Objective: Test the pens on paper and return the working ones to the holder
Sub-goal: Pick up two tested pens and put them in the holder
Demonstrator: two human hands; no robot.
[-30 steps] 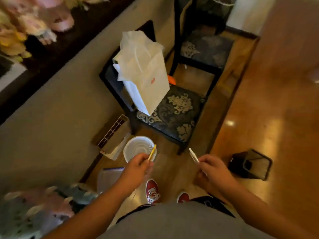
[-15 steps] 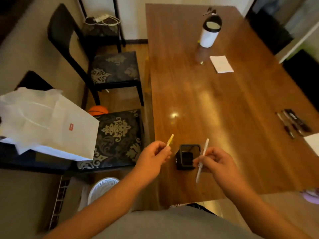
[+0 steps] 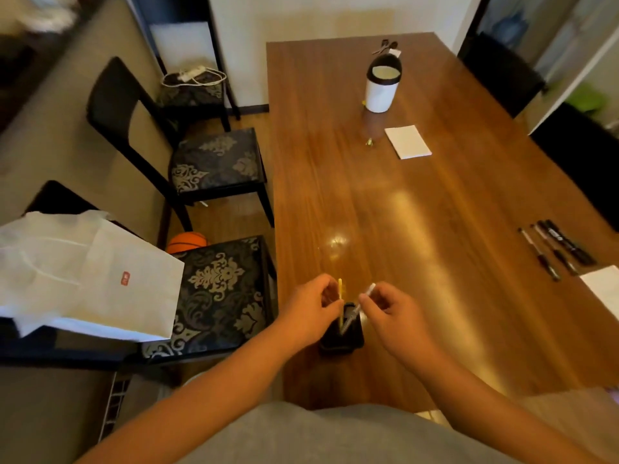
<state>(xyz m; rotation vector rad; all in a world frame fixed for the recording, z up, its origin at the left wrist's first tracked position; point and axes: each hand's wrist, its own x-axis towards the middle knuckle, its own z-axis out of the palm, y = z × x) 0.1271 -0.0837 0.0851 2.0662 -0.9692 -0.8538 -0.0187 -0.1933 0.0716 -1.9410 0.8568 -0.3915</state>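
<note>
A: What's changed since half a sec ago?

B: Both hands have come together over the holder [image 3: 341, 336]. Before, the pens were held apart, either side of it. Now both tips are dipping into its mouth.

A: Grips?

B: Left hand [image 3: 310, 308] pinches the yellow pen [image 3: 340, 298], upright. Right hand [image 3: 390, 313] pinches the white pen [image 3: 360, 304], tilted w/ its tip inside.

A: Where's the holder?

B: Near table [image 3: 418, 212] edge, by the person. More pens [image 3: 556, 251] lie far right, beside paper [image 3: 603, 289].

A: Meaning?

B: Prob. these two passed; others left to test.
</note>
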